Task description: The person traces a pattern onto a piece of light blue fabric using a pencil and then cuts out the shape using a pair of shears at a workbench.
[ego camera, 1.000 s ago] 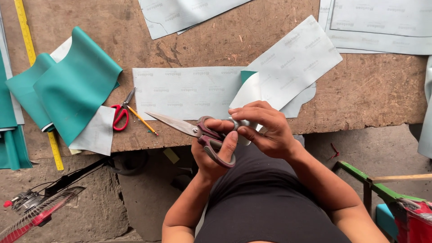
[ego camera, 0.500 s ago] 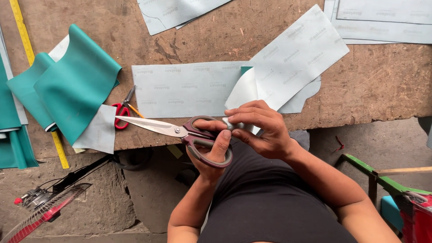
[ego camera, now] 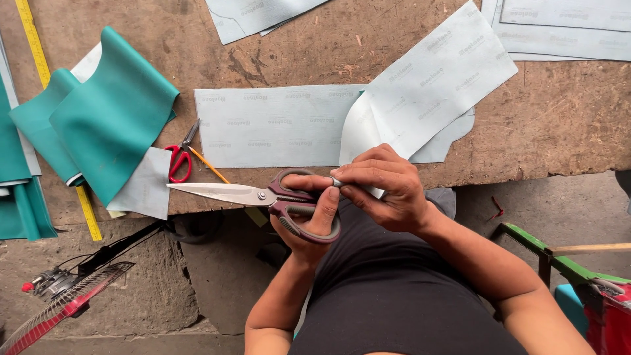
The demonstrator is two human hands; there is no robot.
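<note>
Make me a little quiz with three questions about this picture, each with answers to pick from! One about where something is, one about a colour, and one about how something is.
1. Where do the small red-handled scissors lie?
A. on the wooden table, between the teal sheets and a pale sheet
B. on the floor
C. in the right hand

2. What colour are the handles of the big scissors?
A. yellow
B. dark reddish-brown
C. white

3. How are the big scissors' blades?
A. wide open
B. snapped off
C. closed together

Answers:
1. A: they rest on the tabletop beside an orange pencil.
2. B: the loops around the left hand fingers are dark reddish-brown.
3. C: the blades form one point, while the right hand touches the handle end.
</note>
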